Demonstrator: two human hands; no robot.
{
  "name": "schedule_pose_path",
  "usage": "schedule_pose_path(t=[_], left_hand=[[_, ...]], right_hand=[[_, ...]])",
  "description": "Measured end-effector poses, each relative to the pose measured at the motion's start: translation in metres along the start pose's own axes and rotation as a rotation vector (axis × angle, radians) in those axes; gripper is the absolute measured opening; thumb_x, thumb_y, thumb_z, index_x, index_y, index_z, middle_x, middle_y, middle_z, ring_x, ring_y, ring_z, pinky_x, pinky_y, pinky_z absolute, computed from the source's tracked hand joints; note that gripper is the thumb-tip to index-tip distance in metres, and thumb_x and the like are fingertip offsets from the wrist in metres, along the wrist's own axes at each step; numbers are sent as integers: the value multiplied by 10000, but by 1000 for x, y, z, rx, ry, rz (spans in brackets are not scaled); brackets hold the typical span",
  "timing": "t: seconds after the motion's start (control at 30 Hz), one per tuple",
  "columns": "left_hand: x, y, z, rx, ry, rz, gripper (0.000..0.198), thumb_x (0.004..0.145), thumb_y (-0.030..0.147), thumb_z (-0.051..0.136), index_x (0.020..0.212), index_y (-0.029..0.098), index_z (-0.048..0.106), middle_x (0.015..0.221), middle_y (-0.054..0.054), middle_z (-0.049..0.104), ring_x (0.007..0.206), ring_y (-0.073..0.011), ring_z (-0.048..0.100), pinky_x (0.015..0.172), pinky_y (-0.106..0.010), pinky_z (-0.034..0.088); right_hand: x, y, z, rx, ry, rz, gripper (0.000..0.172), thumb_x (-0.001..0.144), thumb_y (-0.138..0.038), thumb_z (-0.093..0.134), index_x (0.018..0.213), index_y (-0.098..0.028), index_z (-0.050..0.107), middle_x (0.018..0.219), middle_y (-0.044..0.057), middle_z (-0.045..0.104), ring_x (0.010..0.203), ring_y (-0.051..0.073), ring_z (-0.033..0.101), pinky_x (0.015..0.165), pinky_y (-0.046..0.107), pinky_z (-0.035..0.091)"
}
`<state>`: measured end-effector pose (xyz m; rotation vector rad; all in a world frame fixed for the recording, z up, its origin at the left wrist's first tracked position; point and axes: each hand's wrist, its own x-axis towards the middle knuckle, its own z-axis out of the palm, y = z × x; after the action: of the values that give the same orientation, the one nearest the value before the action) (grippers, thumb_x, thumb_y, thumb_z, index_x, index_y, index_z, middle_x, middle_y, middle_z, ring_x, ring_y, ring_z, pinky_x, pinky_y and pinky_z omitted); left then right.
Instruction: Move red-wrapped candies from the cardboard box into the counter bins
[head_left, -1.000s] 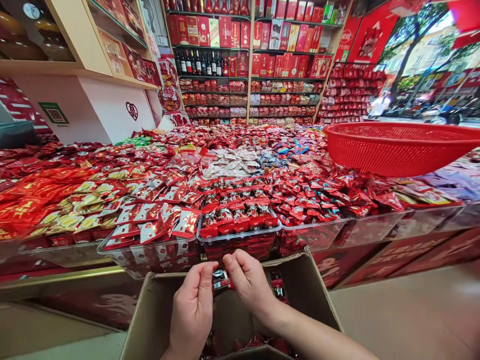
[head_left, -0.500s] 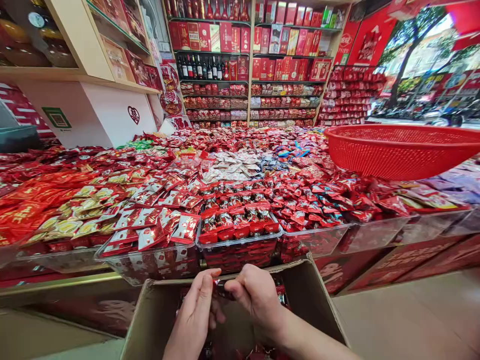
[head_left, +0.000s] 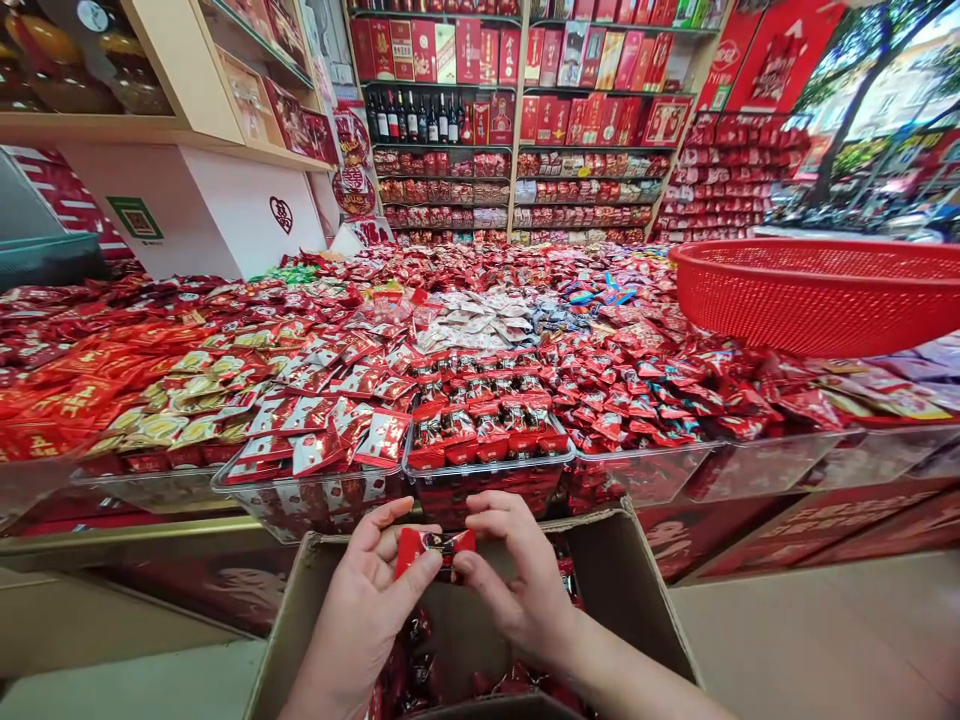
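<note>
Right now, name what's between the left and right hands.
In the head view, a red and black packet sits between left hand and right hand.

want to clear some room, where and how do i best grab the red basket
Likely by the near rim, right hand coming from your side: the basket flares outward up to it, seemingly leaving room for fingers underneath.

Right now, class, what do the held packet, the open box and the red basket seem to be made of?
Held packet: glossy, probably plastic film or foil, judging by its bright glints. Open box: matte brown, likely cardboard, with rough edges. Red basket: probably moulded plastic, with a smooth rim, slight sheen and perforated wall.
</note>
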<state>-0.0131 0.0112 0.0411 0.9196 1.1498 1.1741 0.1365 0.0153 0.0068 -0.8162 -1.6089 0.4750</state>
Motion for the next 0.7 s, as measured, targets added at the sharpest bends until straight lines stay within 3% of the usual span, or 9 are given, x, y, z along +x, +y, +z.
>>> schedule_pose_path(t=[0.1, 0.17, 0.3, 0.43, 0.6, 0.7], left_hand=[[0, 2, 3, -12, -12, 0, 602, 548, 272, 763, 1067, 243, 459, 817, 5, 695, 758, -156, 650, 713, -255, 502], [-1, 1, 6, -43, -4, -3, 573, 555, 257, 761, 1052, 235, 477, 803, 11, 697, 742, -138, 649, 696, -226, 502], [-3, -8, 12, -119, 43, -5, 535, 560, 271, 761, 1026, 231, 503, 807, 21, 688, 761, -107, 633, 700, -185, 492], [-1, -3, 7, -10, 35, 25, 461, 580, 308, 745, 967, 227, 508, 819, 14, 685, 727, -107, 627, 662, -192, 505], [41, 57, -2, 433, 122, 420, 382, 599, 429, 688, 860, 201, 529, 740, 14, 657, 686, -139, 633, 611, -234, 510], [90, 95, 8, 575, 64, 488, 340, 642, 376, 669, 910, 184, 588, 790, 11, 654, 726, -126, 614, 664, -240, 493]], right_hand=[[3, 1, 2, 267, -11, 349, 113, 773, -279, 564, 790, -169, 542, 710, 26, 575, 625, 118, 524, 569, 251, 454], [4, 0, 3, 395, 20, 488, 155, 747, -304, 590, 720, -164, 530, 629, -2, 542, 548, 94, 482, 512, 224, 423], [5, -2, 2, 460, 90, 495, 171, 724, -312, 612, 713, -162, 531, 656, 5, 534, 580, 97, 472, 524, 222, 406], [1, -4, 3, 489, 76, 487, 183, 743, -334, 589, 729, -166, 517, 669, 7, 508, 592, 99, 455, 535, 224, 390], [0, -1, 5, 477, -28, 544, 239, 761, -394, 550, 700, -170, 495, 591, -28, 435, 513, 82, 372, 471, 207, 327], [2, 1, 5, 408, -72, 539, 241, 753, -390, 550, 678, -168, 494, 561, -34, 436, 495, 79, 373, 456, 199, 319]])
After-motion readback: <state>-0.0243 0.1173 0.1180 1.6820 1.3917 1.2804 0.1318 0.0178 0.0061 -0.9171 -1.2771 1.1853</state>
